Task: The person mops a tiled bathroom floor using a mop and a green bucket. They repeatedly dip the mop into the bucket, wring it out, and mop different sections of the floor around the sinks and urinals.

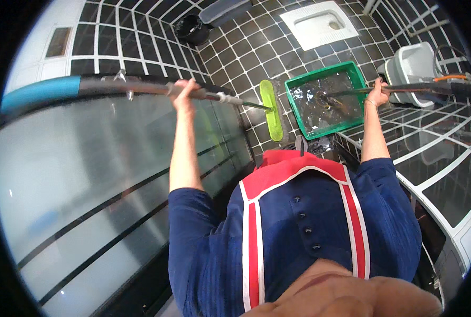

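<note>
My left hand [184,94] grips the pole [130,88] of a flat mop, whose blue end reaches to the far left. The mop's lime-green flat head [274,123] rests on the tiled floor. With my right hand [376,94] I hold a second long pole [421,88], dark and narrow. Its lower end goes into a green plastic tub [292,105] of murky water [312,115]. Something dark and yellowish [334,104] lies in the water near that end; I cannot tell what it is. The mop head stands just left of the tub, apart from it.
Ahead is a white squat toilet [318,24] set in the floor. A black lined bin [192,31] stands at the far left corner. Pale plastic basins [413,73] lean at the right wall. A frosted glass door [112,166] closes off my left side.
</note>
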`<action>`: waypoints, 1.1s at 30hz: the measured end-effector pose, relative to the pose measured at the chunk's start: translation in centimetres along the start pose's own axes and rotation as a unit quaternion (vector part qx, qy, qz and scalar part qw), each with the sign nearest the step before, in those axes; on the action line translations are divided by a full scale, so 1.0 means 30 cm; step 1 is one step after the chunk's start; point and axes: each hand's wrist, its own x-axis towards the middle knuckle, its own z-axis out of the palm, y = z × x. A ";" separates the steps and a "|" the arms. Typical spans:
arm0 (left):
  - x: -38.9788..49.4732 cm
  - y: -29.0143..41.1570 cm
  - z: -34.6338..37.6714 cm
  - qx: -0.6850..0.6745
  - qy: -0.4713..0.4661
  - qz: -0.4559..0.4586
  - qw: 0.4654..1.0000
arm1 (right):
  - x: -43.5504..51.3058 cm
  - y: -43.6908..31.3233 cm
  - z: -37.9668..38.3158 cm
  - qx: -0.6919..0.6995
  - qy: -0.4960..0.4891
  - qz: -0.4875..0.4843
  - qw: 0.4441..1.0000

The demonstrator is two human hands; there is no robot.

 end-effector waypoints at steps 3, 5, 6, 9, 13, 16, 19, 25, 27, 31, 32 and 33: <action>0.015 0.062 0.271 -0.036 -0.024 0.093 0.995 | -0.022 0.007 -0.040 0.020 -0.041 0.017 0.999; 0.071 0.162 0.403 -0.069 -0.040 0.174 0.981 | -0.032 0.012 -0.057 0.064 -0.050 0.027 0.996; 0.113 0.228 0.447 -0.050 -0.051 0.200 0.977 | -0.035 0.012 -0.066 0.047 -0.053 0.047 0.996; 0.253 0.436 0.505 -0.060 -0.084 0.241 0.965 | -0.056 0.017 -0.076 0.115 -0.057 0.043 0.991; 0.423 0.587 0.479 -0.086 -0.138 0.263 0.951 | -0.091 -0.003 -0.144 0.001 0.010 0.019 1.000; 0.548 0.575 0.470 -0.132 -0.175 0.238 0.946 | -0.115 -0.011 -0.212 0.002 0.080 0.048 0.996; 0.709 0.503 0.509 -0.139 -0.160 0.265 0.941 | -0.133 -0.001 -0.233 0.028 0.128 0.092 0.987; 1.035 0.405 0.719 -0.150 -0.189 0.272 0.932 | -0.159 -0.012 -0.156 -0.006 0.162 0.090 0.983; 1.161 0.440 0.762 -0.140 -0.205 0.263 0.932 | -0.148 -0.026 -0.122 -0.011 0.168 0.083 0.982; 1.408 0.500 0.879 -0.122 -0.290 0.254 0.915 | -0.058 -0.020 -0.040 -0.012 0.193 0.053 0.980; 1.465 0.506 0.917 -0.140 -0.284 0.241 0.917 | -0.020 -0.012 -0.015 -0.012 0.184 0.071 0.980; 1.528 0.528 0.946 -0.142 -0.333 0.213 0.907 | 0.022 0.001 0.012 -0.034 0.190 0.076 0.978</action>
